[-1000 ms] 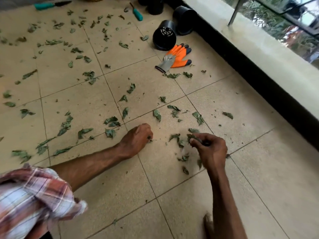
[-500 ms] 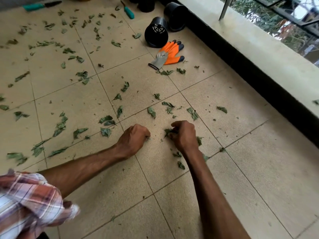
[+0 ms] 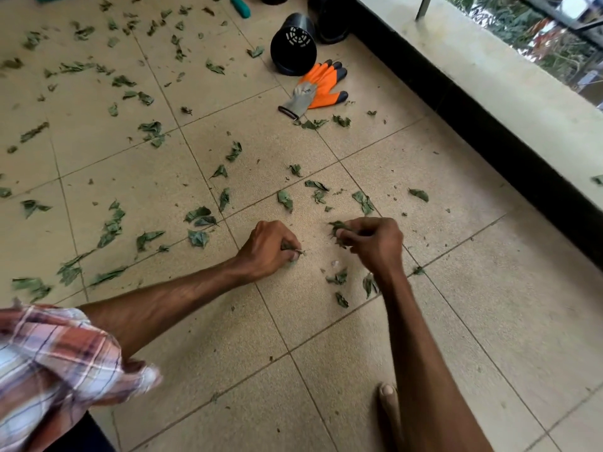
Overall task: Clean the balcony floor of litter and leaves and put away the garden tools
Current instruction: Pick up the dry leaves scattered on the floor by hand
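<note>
On the tiled floor (image 3: 489,321) we log scattered green leaves (image 3: 199,238), thickest toward the upper left. Our left hand (image 3: 269,247) rests on the floor, its fingers curled round a few leaves. Our right hand (image 3: 375,241) pinches a small leaf bunch (image 3: 337,227). Farther off we list orange gloves (image 3: 324,84) touching a tipped black pot (image 3: 293,44), and a teal-handled tool (image 3: 240,7) at the top edge.

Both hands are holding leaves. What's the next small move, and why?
Probably move the right hand to the loose leaves beside its wrist: they lie nearest, and both it and the left hand hold only a few leaves.
</note>
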